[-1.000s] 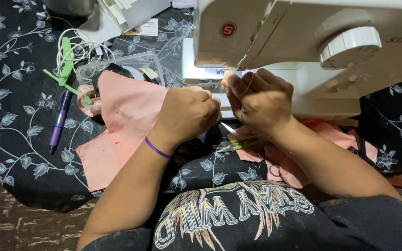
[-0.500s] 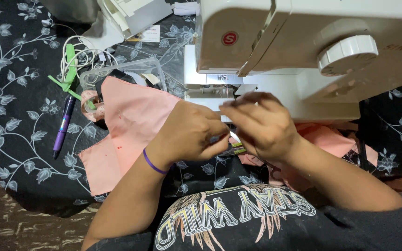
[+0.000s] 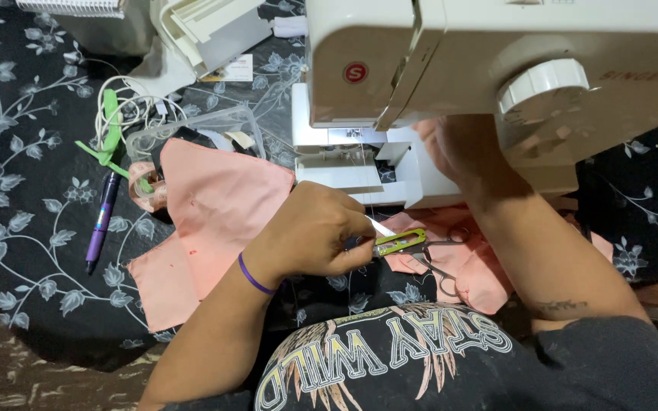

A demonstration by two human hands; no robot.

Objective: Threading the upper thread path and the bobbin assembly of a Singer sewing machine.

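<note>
My left hand, with a purple band at the wrist, grips a pair of yellow-green thread snips just in front of the white sewing machine. The snips' blades point left, toward my fingers. My right hand reaches up under the machine's arm near the needle area, and its fingers are hidden there. One piece of pink fabric lies left of my left hand. Another pink piece lies under my right forearm, with small silver scissors on it.
A purple pen and a green tool lie at the left on the black floral cloth. Behind the fabric are a clear plastic container and white cords. A white device stands at the back.
My hands have come apart. The right hand has risen under the machine's arm. The left hand has dropped slightly, and the yellow-green snips now show in it.
</note>
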